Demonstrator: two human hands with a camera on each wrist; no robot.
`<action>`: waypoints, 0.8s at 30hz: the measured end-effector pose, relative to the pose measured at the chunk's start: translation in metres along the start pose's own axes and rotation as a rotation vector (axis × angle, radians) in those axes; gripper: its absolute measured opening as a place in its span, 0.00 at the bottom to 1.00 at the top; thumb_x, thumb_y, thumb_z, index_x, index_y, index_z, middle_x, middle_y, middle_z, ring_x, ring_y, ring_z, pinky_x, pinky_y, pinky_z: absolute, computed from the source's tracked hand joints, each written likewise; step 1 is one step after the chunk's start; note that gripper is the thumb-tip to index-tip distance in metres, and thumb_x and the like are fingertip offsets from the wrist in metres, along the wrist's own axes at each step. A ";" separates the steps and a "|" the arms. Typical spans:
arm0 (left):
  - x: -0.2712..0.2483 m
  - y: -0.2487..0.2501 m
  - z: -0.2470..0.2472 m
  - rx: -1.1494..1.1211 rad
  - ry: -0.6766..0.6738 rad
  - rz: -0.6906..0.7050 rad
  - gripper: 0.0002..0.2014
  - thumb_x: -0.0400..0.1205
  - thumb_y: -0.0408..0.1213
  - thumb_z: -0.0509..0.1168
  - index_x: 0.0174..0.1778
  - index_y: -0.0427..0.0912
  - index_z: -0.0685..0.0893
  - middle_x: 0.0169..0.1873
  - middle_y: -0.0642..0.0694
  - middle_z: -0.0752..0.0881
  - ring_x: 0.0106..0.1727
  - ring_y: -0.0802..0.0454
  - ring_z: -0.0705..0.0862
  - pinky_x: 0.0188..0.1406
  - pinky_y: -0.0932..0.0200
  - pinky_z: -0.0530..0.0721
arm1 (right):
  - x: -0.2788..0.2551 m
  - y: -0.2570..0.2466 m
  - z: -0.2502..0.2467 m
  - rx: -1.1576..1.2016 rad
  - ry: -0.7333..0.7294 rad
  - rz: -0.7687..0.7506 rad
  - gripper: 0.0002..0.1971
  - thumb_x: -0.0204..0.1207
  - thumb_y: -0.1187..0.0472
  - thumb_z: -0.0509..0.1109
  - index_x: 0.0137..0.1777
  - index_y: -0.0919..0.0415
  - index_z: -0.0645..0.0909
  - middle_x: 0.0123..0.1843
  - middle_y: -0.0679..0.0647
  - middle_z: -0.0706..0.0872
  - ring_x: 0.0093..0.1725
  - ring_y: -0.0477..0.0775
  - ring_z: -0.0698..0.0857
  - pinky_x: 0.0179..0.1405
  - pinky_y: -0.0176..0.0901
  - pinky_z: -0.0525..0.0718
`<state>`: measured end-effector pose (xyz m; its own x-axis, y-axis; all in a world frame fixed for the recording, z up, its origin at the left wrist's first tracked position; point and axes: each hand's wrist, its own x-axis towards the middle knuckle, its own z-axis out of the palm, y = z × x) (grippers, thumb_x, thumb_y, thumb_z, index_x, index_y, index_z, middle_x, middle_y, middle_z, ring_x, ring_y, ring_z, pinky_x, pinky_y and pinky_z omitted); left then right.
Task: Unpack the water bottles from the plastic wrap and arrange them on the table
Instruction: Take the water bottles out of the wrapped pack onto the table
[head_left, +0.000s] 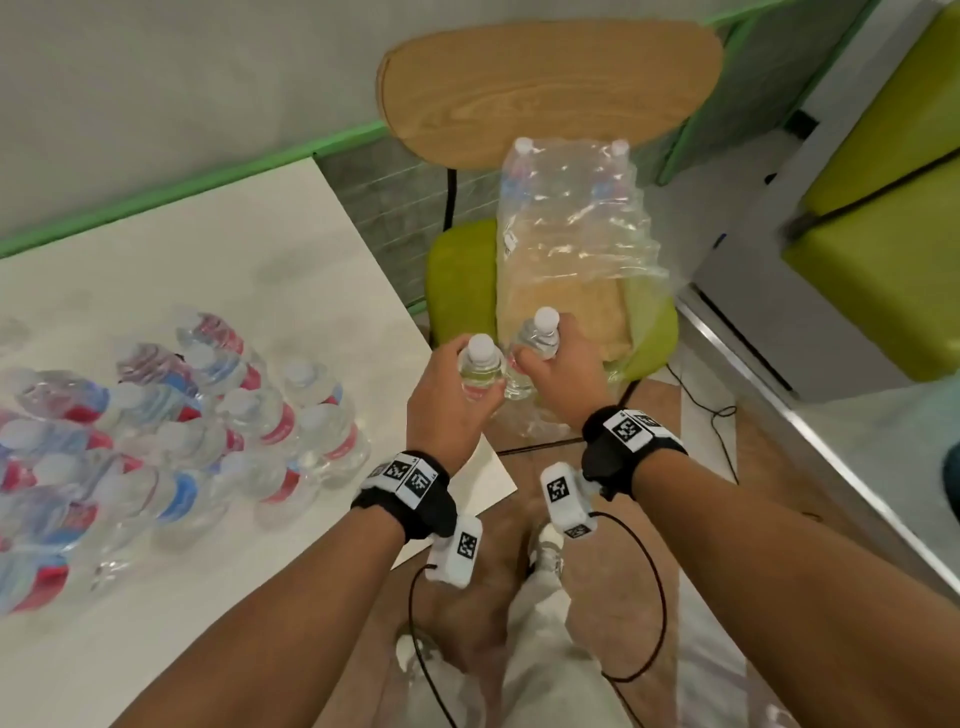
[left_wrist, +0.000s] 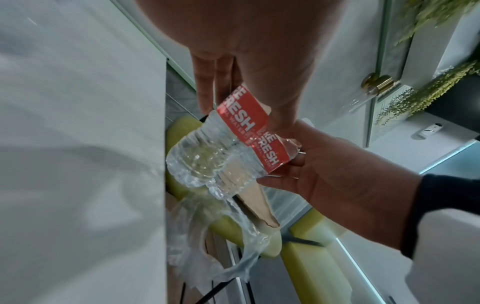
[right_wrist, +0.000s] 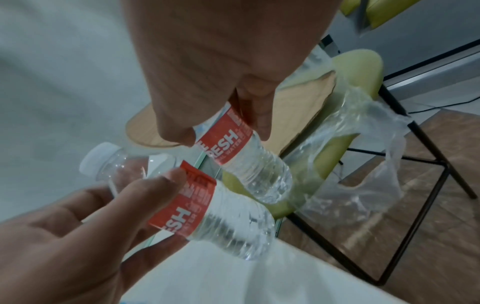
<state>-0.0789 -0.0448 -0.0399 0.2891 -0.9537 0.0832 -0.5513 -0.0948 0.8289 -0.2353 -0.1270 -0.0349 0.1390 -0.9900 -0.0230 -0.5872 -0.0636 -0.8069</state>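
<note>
Your left hand is wrapped round one water bottle, fingers curled about its red label, white cap poking up above your knuckles. Your right hand has a second bottle in the same closed hold, thumb and fingers pinching the label band, as the right wrist view shows. The two bottles sit side by side, nearly touching, both clear of any surface and tilted slightly.

Just beyond your right hand lies the plastic wrap, a loose, crinkled, see-through sleeve slumped on the green chair seat. Two more white caps stand at its far end, against the wooden chair back. A ragged flap of the film hangs below your bottles in the left wrist view, and a piece of brown cardboard lies inside the wrap.

The bottles are small, ribbed, clear plastic, with water inside and a red band carrying white letters.

Off to the left of your left hand is the white table, smooth and matte, with a cluster of bottles already on it, red and blue labels mixed, packed close together. Its corner lies right under your left wrist.

Both forearms reach forward, roughly parallel, wrists strapped in black bands with white marker blocks. Knuckles face up, palms turned in toward each other.
</note>
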 end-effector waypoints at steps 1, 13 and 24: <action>-0.007 -0.006 -0.009 0.015 0.008 -0.017 0.30 0.74 0.53 0.74 0.71 0.57 0.73 0.64 0.58 0.82 0.63 0.56 0.82 0.61 0.49 0.84 | -0.008 -0.008 0.008 0.004 -0.023 -0.010 0.19 0.71 0.51 0.74 0.58 0.55 0.75 0.45 0.49 0.86 0.44 0.52 0.85 0.43 0.49 0.84; -0.080 -0.060 -0.060 0.039 0.074 -0.145 0.30 0.77 0.47 0.72 0.74 0.47 0.73 0.68 0.49 0.80 0.66 0.51 0.80 0.62 0.55 0.78 | -0.061 -0.039 0.091 0.089 -0.212 -0.012 0.26 0.73 0.48 0.77 0.68 0.53 0.74 0.59 0.48 0.86 0.58 0.51 0.85 0.58 0.48 0.84; -0.097 -0.068 -0.078 0.056 0.035 -0.174 0.38 0.78 0.57 0.71 0.81 0.46 0.67 0.76 0.48 0.76 0.74 0.49 0.76 0.71 0.45 0.78 | -0.066 -0.053 0.110 0.108 -0.233 -0.027 0.33 0.71 0.44 0.79 0.73 0.52 0.74 0.64 0.48 0.85 0.61 0.49 0.83 0.62 0.44 0.83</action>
<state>-0.0083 0.0768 -0.0611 0.4107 -0.9109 -0.0389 -0.5329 -0.2744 0.8004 -0.1255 -0.0449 -0.0560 0.3408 -0.9316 -0.1264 -0.4944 -0.0632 -0.8669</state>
